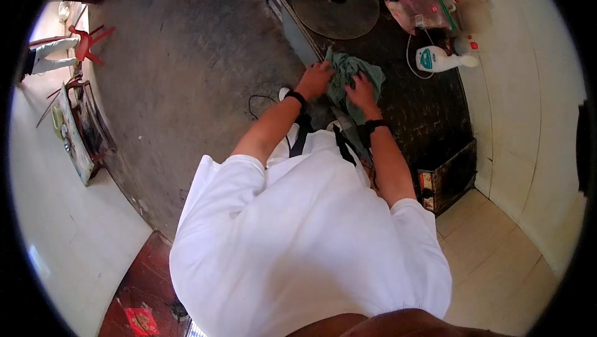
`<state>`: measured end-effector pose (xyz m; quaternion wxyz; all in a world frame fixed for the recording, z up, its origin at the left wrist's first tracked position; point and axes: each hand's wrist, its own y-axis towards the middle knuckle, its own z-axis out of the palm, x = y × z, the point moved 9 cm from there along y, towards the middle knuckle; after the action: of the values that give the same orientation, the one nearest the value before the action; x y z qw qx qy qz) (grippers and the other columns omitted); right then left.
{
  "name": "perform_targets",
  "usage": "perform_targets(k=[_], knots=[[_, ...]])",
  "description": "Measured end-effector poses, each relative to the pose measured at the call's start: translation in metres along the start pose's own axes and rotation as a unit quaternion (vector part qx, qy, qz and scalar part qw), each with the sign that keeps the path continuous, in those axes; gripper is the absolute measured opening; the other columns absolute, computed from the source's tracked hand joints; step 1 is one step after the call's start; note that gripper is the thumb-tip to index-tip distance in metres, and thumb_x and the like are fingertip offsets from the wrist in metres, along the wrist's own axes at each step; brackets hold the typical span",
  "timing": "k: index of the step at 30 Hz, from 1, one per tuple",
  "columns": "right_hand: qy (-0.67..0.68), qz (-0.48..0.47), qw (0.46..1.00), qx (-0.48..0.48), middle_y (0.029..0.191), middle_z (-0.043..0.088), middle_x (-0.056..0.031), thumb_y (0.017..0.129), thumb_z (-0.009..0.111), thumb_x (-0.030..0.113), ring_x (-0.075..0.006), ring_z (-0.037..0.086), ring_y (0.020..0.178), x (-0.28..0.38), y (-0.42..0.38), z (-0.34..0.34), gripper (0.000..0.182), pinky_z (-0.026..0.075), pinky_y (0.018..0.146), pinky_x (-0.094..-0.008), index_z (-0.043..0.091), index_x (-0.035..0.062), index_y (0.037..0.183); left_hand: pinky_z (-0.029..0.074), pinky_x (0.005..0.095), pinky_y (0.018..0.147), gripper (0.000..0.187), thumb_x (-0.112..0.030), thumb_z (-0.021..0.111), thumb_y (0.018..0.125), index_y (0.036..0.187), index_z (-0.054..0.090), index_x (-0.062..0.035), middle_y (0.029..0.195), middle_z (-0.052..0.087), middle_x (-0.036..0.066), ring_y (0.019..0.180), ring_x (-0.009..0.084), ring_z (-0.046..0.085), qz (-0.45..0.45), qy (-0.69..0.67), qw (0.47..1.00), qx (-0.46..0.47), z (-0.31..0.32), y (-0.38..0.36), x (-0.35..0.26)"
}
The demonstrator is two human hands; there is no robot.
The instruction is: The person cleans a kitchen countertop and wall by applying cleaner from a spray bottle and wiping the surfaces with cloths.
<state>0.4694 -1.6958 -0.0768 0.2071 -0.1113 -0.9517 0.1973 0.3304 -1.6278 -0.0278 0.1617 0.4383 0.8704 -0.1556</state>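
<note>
Showing far to the left of the left hand's grip: a red stool, with the pale-clad legs of another person just beside it. Lying between there and that grip: a grey floor. Bending the fingers of the left hand in a partly closed grip at the left edge of a bunched green cloth, touching it; hiding too much of the fingertips to tell whether any fabric is pinched. Spreading between and ahead of both grips in loose folds: the cloth, on a dark, worn bench. Lying flat on the bench, ahead of the cloth: a round dark disc. Keeping the right hand's grip partly open, with fingers apart and bent, touching the cloth from above, near the left one but apart from it. Lying to the right and ahead of the right grip: a white bottle, with a reddish plastic bag farther ahead. Standing behind and to the right of that grip: a dark, grimy box.
</note>
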Motion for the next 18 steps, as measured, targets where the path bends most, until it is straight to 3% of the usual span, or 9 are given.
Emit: perform_targets(k=[3,6,8,10,12,14,15,17,18], knots=[[0.127,0.077,0.989,-0.022,0.143,0.036,-0.0227,0.086,0.065,0.041,-0.0392,0.042,0.126,0.000,0.027,-0.013,0.066,0.041,0.099,-0.0543,0.042,0.0017,0.135,0.046,0.0490,0.091,0.046,-0.008,0.063,0.079,0.125,0.058,-0.0095,0.125,0.045,0.017,0.110,0.0365,0.052,-0.055,-0.086,0.995,0.019,0.009,0.006,0.009],[0.234,0.107,0.966,-0.014,0.127,0.047,-0.0231,0.083,0.070,0.037,-0.0396,0.050,0.114,0.007,0.010,-0.025,0.061,0.044,0.091,-0.0508,0.046,-0.0024,0.122,0.049,0.0480,0.087,0.045,-0.007,0.062,0.079,0.123,0.056,-0.0055,0.125,0.044,0.021,0.105,0.0388,0.054,0.005,-0.153,0.987,-0.039,0.027,0.007,0.006],[0.096,0.059,0.993,-0.029,0.113,0.053,-0.0244,0.080,0.073,0.031,-0.0410,0.053,0.104,-0.004,-0.004,-0.019,0.052,0.045,0.085,-0.0487,0.050,-0.0039,0.111,0.052,0.0458,0.084,0.047,-0.001,0.054,0.087,0.133,0.046,-0.0020,0.132,0.039,0.026,0.104,0.0400,0.056,0.042,-0.055,0.998,0.013,0.040,0.008,-0.001],[0.071,0.060,0.996,-0.012,0.112,0.052,-0.0261,0.080,0.073,0.024,-0.0423,0.053,0.102,-0.014,-0.017,-0.010,0.050,0.045,0.084,-0.0497,0.048,-0.0037,0.113,0.051,0.0500,0.077,0.043,-0.009,0.057,0.083,0.126,0.054,-0.0065,0.120,0.048,0.023,0.090,0.0419,0.060,-0.005,-0.139,0.990,0.025,0.018,0.002,0.003],[0.014,0.010,0.990,-0.139,0.110,0.053,-0.0265,0.080,0.070,0.021,-0.0425,0.053,0.102,-0.013,-0.026,-0.012,0.041,0.046,0.083,-0.0499,0.050,-0.0042,0.107,0.052,0.0501,0.069,0.037,-0.011,0.055,0.086,0.122,0.054,-0.0082,0.118,0.053,0.023,0.081,0.0421,0.063,-0.006,-0.045,0.997,0.059,-0.001,-0.002,0.006],[-0.117,0.027,0.984,-0.134,0.103,0.056,-0.0256,0.081,0.068,0.018,-0.0409,0.057,0.098,0.002,-0.027,-0.012,0.034,0.047,0.080,-0.0516,0.051,-0.0048,0.101,0.050,0.0511,0.063,0.025,-0.016,0.053,0.088,0.112,0.054,-0.0095,0.109,0.059,0.024,0.076,0.0418,0.063,0.034,-0.066,0.997,0.024,0.017,-0.008,0.020],[-0.110,0.038,0.983,-0.142,0.103,0.056,-0.0256,0.081,0.068,0.018,-0.0409,0.057,0.098,0.002,-0.014,-0.022,0.034,0.047,0.080,-0.0516,0.051,-0.0048,0.101,0.050,0.0511,0.063,0.025,-0.016,0.053,0.088,0.112,0.054,-0.0095,0.109,0.059,0.024,0.076,0.0418,0.063,0.047,-0.058,0.997,0.029,0.008,-0.002,0.026],[0.042,0.102,0.988,0.110,0.117,0.055,-0.0251,0.088,0.065,0.022,-0.0381,0.053,0.105,-0.019,0.016,0.009,0.034,0.047,0.083,-0.0517,0.058,-0.0054,0.107,0.049,0.0526,0.063,0.018,-0.018,0.050,0.090,0.104,0.052,-0.0073,0.102,0.061,0.025,0.076,0.0419,0.062,0.030,-0.140,0.984,0.103,0.000,-0.006,0.040],[0.035,0.093,0.988,0.115,0.117,0.055,-0.0251,0.088,0.065,0.022,-0.0381,0.053,0.105,-0.018,0.025,0.005,0.034,0.047,0.083,-0.0517,0.058,-0.0054,0.107,0.049,0.0526,0.063,0.018,-0.018,0.050,0.090,0.104,0.052,-0.0073,0.102,0.061,0.025,0.076,0.0419,0.062,0.020,-0.144,0.985,0.097,0.001,-0.009,0.049]])
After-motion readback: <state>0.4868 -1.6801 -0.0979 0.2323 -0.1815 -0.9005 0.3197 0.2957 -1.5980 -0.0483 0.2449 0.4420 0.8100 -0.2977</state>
